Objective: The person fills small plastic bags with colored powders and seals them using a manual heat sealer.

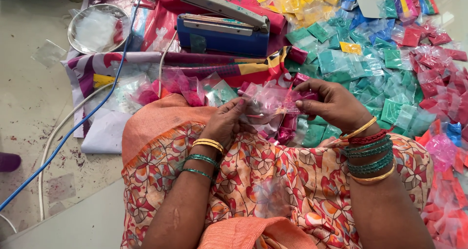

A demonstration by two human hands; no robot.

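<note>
My left hand (225,120) and my right hand (331,104) pinch the two ends of a small clear plastic pouch (272,101) with pink powder in its right end. They hold it flat just above my lap, which is covered by orange flowered cloth (273,181). Both wrists carry bangles. More pink pouches (285,132) lie right under the held one. A blue heat sealer (222,27) with its grey arm raised stands on the floor ahead of my hands.
Several green, red, blue and yellow powder pouches (390,59) are strewn to the right and ahead. A steel bowl (97,27) with clear plastic sits at the far left. A blue cable (87,117) and a white cable (53,142) cross the floor on the left.
</note>
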